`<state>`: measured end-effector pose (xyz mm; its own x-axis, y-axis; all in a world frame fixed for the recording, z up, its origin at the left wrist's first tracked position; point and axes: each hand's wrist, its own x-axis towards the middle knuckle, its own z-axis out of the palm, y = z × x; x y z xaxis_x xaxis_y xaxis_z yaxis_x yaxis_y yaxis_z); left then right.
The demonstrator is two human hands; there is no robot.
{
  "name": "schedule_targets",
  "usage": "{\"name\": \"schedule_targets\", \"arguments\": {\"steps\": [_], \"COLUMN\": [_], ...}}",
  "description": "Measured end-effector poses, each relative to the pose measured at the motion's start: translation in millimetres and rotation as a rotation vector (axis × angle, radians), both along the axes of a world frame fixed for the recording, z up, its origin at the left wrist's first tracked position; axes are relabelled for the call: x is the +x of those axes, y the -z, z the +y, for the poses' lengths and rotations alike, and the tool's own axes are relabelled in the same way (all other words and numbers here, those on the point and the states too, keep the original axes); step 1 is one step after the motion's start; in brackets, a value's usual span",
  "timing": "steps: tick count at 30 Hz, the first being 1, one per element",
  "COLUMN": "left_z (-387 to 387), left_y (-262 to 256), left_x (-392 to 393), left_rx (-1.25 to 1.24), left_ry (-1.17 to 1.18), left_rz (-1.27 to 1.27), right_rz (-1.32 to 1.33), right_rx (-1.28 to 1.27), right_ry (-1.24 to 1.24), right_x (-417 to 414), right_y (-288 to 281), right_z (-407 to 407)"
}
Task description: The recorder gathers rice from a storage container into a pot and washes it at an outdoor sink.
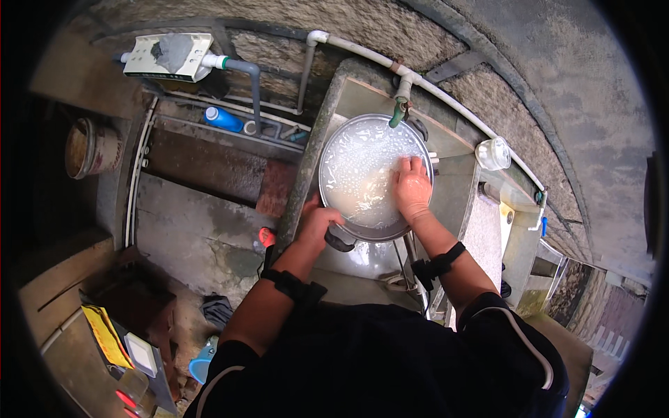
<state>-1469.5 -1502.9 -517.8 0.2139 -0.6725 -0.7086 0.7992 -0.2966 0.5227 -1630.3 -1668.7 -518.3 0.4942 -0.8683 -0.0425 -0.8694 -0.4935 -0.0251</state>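
Observation:
A large round metal pot (384, 236) with dark side handles stands in a stone sink (313, 151), under a green tap (400, 111). Cloudy, bubbly water (355, 167) fills much of it, with something pale below the surface that I cannot make out. My left hand (318, 224) grips the pot's near left rim beside a handle, thumb on top. At the pot's right side my right hand (412, 185) lies wet at the water's surface, its fingers pointing away from me; whether it holds anything is hidden. Both forearms wear black straps.
A clear jar (493, 153) with a white lid stands on the sink's right back edge. White pipe (360, 49) runs along the stone wall. On the left are a blue bottle (223, 119), a bucket (94, 149) and a low trough (204, 162). A light blue basin (201, 366) stands lower left.

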Motion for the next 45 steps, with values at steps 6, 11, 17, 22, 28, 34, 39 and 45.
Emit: {"name": "schedule_targets", "arguments": {"steps": [6, 11, 17, 22, 28, 34, 39, 45], "left_z": [-0.2, 11.7, 25.8, 51.4, 82.1, 122.5, 158.0, 192.0], "left_y": [-6.3, -8.1, -21.3, -35.0, -80.5, -136.7, -171.0, -196.3], "left_x": [-2.4, 0.8, -4.2, -8.4, -5.8, 9.6, 24.3, 38.2], "left_rx": [-0.025, -0.071, -0.135, -0.099, -0.055, -0.017, 0.031, 0.088], "left_ry": [-0.015, 0.028, 0.060, 0.064, 0.078, -0.022, -0.086, -0.174], "left_rz": [-0.021, 0.002, -0.037, 0.012, -0.011, -0.130, -0.293, -0.404], "right_rz": [0.124, -0.137, -0.343, -0.798, -1.115, -1.210, -1.216, -1.346], "right_rx": [0.079, 0.085, 0.190, 0.219, 0.708, 1.312, 1.654, 1.846], "right_ry": [-0.050, -0.255, -0.457, 0.066, 0.717, 0.819, 0.858, 0.938], "right_x": [51.2, 47.8, -15.2, -74.9, -126.4, -98.4, -38.7, 6.3], "right_y": [27.5, -4.5, -91.8, -125.3, -98.8, -45.7, -45.6, -46.3], "right_z": [15.2, 71.3, 77.6, 36.8, 27.0, 53.3, 96.1, 129.8]}}
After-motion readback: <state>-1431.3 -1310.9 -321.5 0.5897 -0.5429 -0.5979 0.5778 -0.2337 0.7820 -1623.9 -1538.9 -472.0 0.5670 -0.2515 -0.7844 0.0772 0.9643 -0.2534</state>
